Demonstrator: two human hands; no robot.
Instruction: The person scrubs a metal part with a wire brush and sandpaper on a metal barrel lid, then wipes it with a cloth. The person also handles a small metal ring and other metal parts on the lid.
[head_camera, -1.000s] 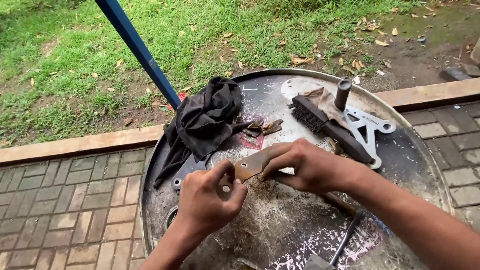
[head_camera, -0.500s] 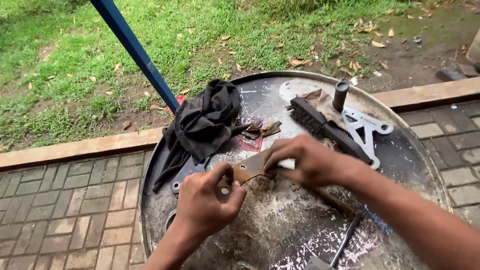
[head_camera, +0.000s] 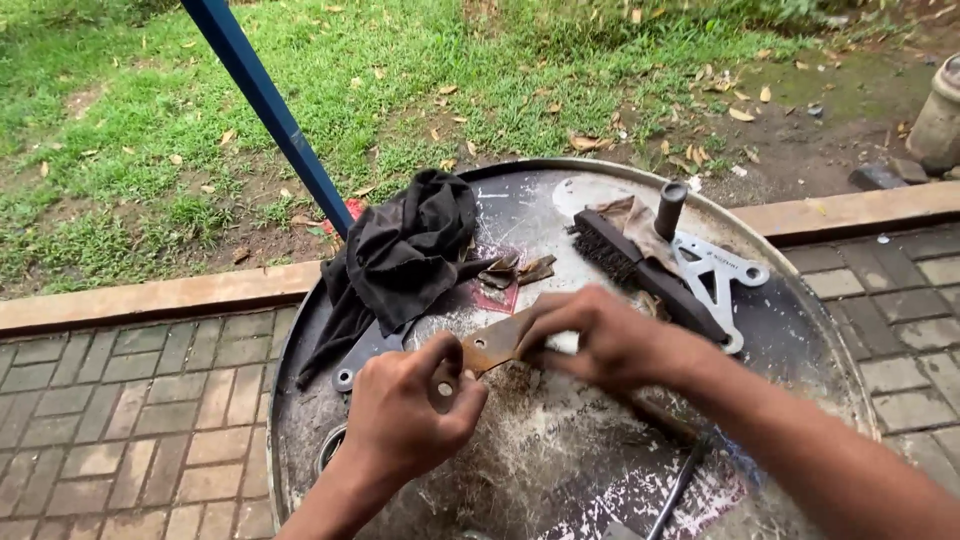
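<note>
both hands clamped on the rusty metal plate (head_camera: 492, 346): left hand (head_camera: 410, 412) pinches its near end, right hand (head_camera: 600, 340) presses something pale on it. plate hangs just over the drum top (head_camera: 800, 330), near side of the black rag (head_camera: 400, 255). plate looks still rusty, cleaning unfinished. the pale thing mostly hidden; wire brush (head_camera: 640, 268) idle beyond.

A black rag (head_camera: 405, 255), wire brush (head_camera: 640, 270) and grey bracket (head_camera: 720, 270) lie on the drum top (head_camera: 800, 330).
</note>
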